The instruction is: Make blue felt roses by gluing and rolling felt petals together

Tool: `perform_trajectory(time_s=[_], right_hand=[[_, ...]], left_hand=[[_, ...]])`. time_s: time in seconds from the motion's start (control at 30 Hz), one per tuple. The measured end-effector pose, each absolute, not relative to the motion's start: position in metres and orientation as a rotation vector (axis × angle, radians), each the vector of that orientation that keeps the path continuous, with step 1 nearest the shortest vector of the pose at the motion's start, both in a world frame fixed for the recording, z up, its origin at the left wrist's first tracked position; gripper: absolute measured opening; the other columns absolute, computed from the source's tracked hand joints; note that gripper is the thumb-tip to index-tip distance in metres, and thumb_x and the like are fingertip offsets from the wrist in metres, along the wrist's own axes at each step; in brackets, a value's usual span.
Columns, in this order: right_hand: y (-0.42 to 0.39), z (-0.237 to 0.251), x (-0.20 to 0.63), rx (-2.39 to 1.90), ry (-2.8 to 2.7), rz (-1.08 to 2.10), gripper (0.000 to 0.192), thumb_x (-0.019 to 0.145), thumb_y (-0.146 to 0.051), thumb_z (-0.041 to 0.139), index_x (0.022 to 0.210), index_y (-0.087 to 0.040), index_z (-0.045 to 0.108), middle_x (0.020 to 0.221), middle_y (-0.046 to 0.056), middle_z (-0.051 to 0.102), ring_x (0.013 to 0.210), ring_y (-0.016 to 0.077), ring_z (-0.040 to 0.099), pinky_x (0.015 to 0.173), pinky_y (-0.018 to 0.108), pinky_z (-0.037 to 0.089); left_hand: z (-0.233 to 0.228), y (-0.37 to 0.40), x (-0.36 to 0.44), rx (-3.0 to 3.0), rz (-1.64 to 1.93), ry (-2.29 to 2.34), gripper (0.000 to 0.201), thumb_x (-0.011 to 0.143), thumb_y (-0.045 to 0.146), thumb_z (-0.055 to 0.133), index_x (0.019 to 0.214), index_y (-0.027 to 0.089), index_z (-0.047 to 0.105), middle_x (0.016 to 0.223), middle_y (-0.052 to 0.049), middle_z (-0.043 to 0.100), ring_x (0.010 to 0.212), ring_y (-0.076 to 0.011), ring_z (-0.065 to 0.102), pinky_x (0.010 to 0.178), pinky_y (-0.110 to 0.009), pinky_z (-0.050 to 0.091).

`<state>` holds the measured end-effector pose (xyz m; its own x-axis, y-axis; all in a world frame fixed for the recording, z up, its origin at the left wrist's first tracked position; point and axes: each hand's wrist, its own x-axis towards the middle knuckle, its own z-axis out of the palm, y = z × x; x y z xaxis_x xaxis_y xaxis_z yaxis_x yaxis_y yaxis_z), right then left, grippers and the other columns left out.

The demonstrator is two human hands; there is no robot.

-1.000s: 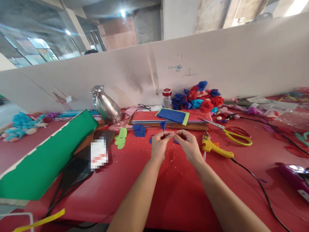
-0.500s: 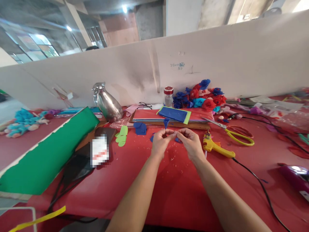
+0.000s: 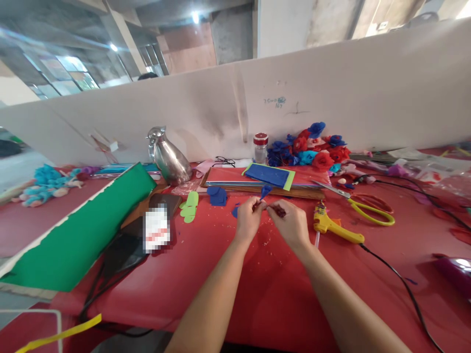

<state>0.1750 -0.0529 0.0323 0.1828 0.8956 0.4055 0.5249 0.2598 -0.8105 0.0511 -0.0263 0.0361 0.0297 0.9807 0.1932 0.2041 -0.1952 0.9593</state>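
Note:
A small blue paper bud (image 3: pixel 265 191) sticks up from the pinched fingers of my left hand (image 3: pixel 247 223), leaning to the right. Close beside it, my right hand (image 3: pixel 291 223) has its thumb and fingertips pressed together near the left fingertips. Whatever lies between the right fingers is too small to make out. Just behind my hands are blue paper petals (image 3: pixel 217 195) in a small pile, with another blue petal (image 3: pixel 235 211) partly covered by my left hand. Light green paper pieces (image 3: pixel 190 207) lie farther left on the red table (image 3: pixel 206 264).
To the right are a yellow glue gun (image 3: pixel 336 228) with its cord and yellow-and-red scissors (image 3: pixel 371 211). Behind stand a paper stack (image 3: pixel 228 177), a red-lidded jar (image 3: pixel 261 149), paper flowers (image 3: pixel 312 149) and a metal jug (image 3: pixel 169 159). A green sheet (image 3: pixel 84 230) lies left.
The blue bud has gone from upright to leaning right. My right fingers have curled in and drawn slightly away from the left fingertips. The whole view has shifted a little.

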Motion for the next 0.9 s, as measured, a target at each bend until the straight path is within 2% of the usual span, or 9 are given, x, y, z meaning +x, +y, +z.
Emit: perform_trajectory(time_s=[0.2,0.37,0.47,0.53,0.6,0.67,0.77,0.83,0.9], right_hand=[[-0.056,0.035,0.173,-1.35,-1.56,0.316,0.017,0.079,-0.031,0.053,0.073,-0.021,0.065,0.069,0.003,0.066,0.059,0.0153,0.057,0.059,0.026,0.042],[-0.058,0.041,0.169,-1.295,-1.401,0.496,0.018,0.078,-0.035,0.056,0.075,-0.02,0.066,0.068,0.003,0.067,0.057,0.0148,0.056,0.057,0.026,0.043],[-0.059,0.043,0.17,-1.263,-1.241,0.539,0.019,0.075,-0.027,0.049,0.081,-0.02,0.066,0.073,0.003,0.068,0.06,0.0146,0.057,0.058,0.026,0.044],[-0.06,0.043,0.172,-1.249,-1.176,0.569,0.018,0.07,-0.021,0.044,0.066,-0.02,0.061,0.061,0.0,0.061,0.054,0.013,0.051,0.053,0.025,0.039],[-0.061,0.044,0.175,-1.21,-1.113,0.642,0.017,0.065,-0.02,0.041,0.051,-0.021,0.05,0.047,-0.003,0.047,0.046,0.011,0.04,0.047,0.024,0.032],[-0.06,0.046,0.177,-1.152,-1.033,0.732,0.018,0.066,-0.022,0.043,0.049,-0.021,0.046,0.044,-0.005,0.038,0.043,0.0097,0.033,0.044,0.024,0.027],[-0.056,0.046,0.177,-1.132,-0.954,0.818,0.019,0.071,-0.031,0.053,0.056,-0.019,0.053,0.049,-0.004,0.045,0.047,0.0093,0.038,0.045,0.023,0.029],[-0.052,0.043,0.176,-1.15,-0.981,0.828,0.021,0.072,-0.038,0.06,0.07,-0.018,0.062,0.059,-0.001,0.057,0.053,0.0107,0.047,0.049,0.023,0.037],[-0.049,0.039,0.175,-1.184,-1.104,0.752,0.031,0.073,-0.044,0.062,0.085,-0.016,0.067,0.073,0.003,0.065,0.06,0.0127,0.054,0.055,0.025,0.044]], left_hand=[[0.032,-0.025,0.053,1.536,1.247,1.229,0.02,0.079,0.032,0.056,0.066,0.018,0.052,0.064,0.003,0.052,0.063,-0.0109,0.046,0.063,-0.021,0.035],[0.031,-0.023,0.055,1.294,1.271,1.267,0.02,0.08,0.03,0.052,0.065,0.019,0.048,0.057,0.005,0.042,0.054,-0.0087,0.036,0.055,-0.02,0.029],[0.033,-0.023,0.055,1.134,1.227,1.165,0.026,0.08,0.033,0.055,0.062,0.019,0.044,0.055,0.006,0.037,0.048,-0.0072,0.027,0.05,-0.021,0.023],[0.036,-0.025,0.055,1.068,1.207,1.075,0.035,0.079,0.041,0.057,0.058,0.018,0.042,0.055,0.005,0.038,0.047,-0.0065,0.025,0.049,-0.022,0.021],[0.039,-0.028,0.056,1.052,1.216,1.03,0.044,0.079,0.051,0.056,0.055,0.018,0.043,0.054,0.004,0.037,0.047,-0.0067,0.025,0.049,-0.023,0.021],[0.04,-0.032,0.057,1.069,1.209,1.002,0.045,0.078,0.057,0.055,0.059,0.017,0.051,0.052,0.004,0.036,0.049,-0.0078,0.028,0.05,-0.023,0.023],[0.039,-0.034,0.06,1.12,1.174,0.942,0.041,0.075,0.058,0.06,0.071,0.017,0.06,0.055,0.004,0.038,0.054,-0.0093,0.034,0.054,-0.023,0.028],[0.037,-0.035,0.061,1.157,1.169,0.905,0.039,0.073,0.056,0.062,0.073,0.017,0.061,0.057,0.004,0.04,0.057,-0.0098,0.036,0.057,-0.023,0.031],[0.034,-0.035,0.064,1.196,1.174,0.901,0.038,0.073,0.055,0.063,0.071,0.017,0.061,0.059,0.003,0.043,0.059,-0.0106,0.038,0.06,-0.024,0.034]])
